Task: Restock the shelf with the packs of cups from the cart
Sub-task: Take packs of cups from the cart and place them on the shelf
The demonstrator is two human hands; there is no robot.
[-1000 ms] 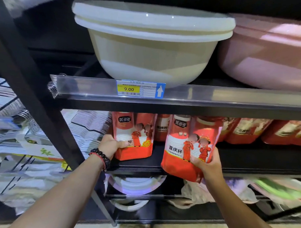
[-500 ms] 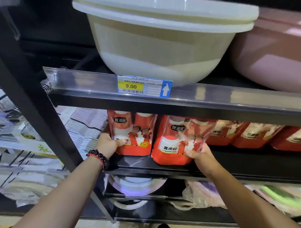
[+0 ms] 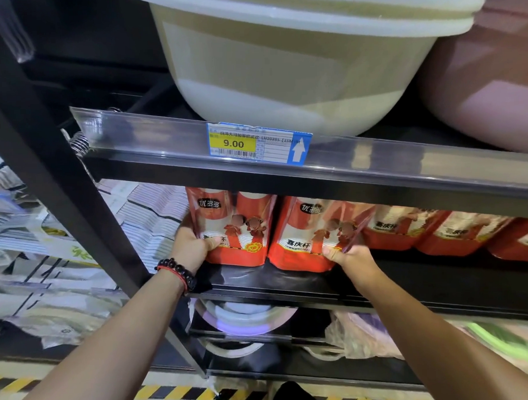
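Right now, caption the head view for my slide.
Both hands, left and right, seat red packs on the shelf.

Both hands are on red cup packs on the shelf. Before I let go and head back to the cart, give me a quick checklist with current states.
1. Left pack standing on the shelf board: ok, upright, base down.
2. Right pack seated: ok, base on the board, leaning slightly.
3. Packs side by side: ok, bases meet.
4. Left hand free to release: not ok, it grips the left pack's edge.
5. Right hand free to release: not ok, it pinches the right pack's lower corner.
6. Room behind the packs: cannot tell, hidden.
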